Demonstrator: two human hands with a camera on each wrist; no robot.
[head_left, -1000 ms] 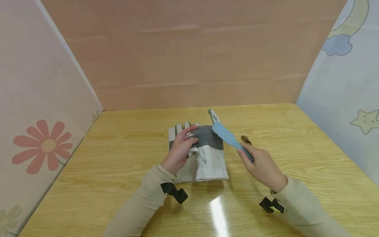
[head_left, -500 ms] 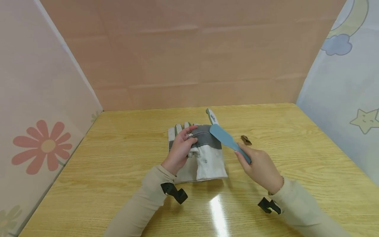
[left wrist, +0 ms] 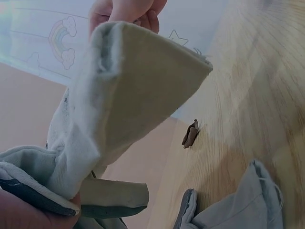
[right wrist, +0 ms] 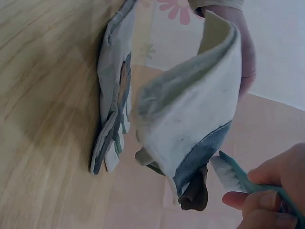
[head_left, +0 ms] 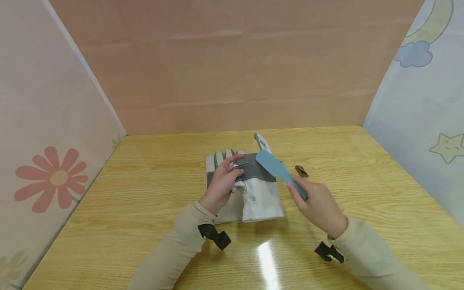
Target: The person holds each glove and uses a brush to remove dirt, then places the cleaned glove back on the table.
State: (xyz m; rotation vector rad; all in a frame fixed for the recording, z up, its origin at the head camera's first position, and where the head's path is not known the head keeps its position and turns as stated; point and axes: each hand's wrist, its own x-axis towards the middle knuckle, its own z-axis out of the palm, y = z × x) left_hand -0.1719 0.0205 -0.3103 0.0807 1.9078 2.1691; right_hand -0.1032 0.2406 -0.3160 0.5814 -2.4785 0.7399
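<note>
While the left hand pinches the raised glove at its left side, near frame centre in the head view, the right hand grasps the handle of the blue brush. I read the brush's long axis as running lower right to upper left, its head overlapping the glove's grey band. In the right wrist view, I see the bristles angled toward that band; I cannot confirm contact. I judge this alignment governing. Another glove lies on the table.
</note>
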